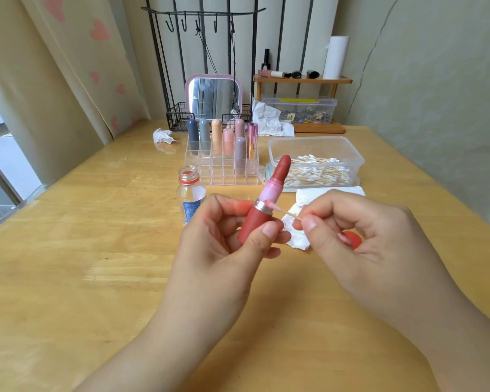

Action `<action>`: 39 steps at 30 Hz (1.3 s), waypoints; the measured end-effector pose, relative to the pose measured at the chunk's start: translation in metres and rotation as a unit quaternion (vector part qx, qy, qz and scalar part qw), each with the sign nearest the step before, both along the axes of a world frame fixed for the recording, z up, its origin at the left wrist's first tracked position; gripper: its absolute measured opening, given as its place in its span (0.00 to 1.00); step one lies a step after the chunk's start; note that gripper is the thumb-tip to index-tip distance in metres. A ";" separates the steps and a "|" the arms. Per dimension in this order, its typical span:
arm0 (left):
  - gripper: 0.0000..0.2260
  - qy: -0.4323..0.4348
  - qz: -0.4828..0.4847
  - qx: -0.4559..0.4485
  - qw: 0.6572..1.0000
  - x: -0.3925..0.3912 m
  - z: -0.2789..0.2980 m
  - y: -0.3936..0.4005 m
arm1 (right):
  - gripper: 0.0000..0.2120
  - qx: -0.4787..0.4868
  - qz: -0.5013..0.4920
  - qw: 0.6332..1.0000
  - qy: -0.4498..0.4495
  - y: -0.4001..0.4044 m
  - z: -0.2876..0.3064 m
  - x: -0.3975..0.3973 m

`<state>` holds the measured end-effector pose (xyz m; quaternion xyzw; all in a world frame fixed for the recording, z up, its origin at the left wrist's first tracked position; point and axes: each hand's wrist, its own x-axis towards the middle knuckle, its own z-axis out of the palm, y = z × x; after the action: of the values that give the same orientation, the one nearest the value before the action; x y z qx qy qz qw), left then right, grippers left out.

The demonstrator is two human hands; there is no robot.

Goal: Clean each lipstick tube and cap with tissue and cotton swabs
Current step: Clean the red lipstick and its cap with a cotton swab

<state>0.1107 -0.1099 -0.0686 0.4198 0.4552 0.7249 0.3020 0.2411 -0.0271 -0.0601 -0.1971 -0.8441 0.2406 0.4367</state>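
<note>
Both forearms reach in from the near edge of the wooden table (68, 250). Left hand (224, 236) grips the red base of an uncapped lipstick tube (262, 213), bullet tilted up and away, held over the middle of the table. Right hand (351, 230) pinches a cotton swab (283, 212) between thumb and forefinger, its pink-stained tip touching the silver collar of the tube. To do this well, I judge the swab should run round the collar groove with light pressure while the tube is turned, keeping clear of the bullet. A crumpled tissue (296, 236) lies just beneath. At the far side stand an acrylic organizer (224, 171) and a swab box (317, 162). On the small open bottle (190, 193), the blue label's writing is too small to read.
</note>
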 end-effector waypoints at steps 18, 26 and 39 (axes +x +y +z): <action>0.10 -0.023 -0.055 0.012 0.998 -0.002 -0.004 0.000 | 0.08 -0.001 0.030 1.000 0.008 -0.001 0.001 -0.002; 0.10 -0.020 -0.063 0.018 0.998 -0.002 -0.004 0.000 | 0.10 0.008 0.019 1.000 -0.014 -0.002 0.001 -0.003; 0.14 -0.079 -0.128 -0.026 0.988 -0.004 -0.012 0.004 | 0.09 0.008 0.021 1.000 -0.005 0.000 0.003 0.001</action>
<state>0.1069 -0.1060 -0.0804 0.4084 0.3909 0.6991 0.4378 0.2418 -0.0268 -0.0566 -0.1771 -0.8521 0.2420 0.4290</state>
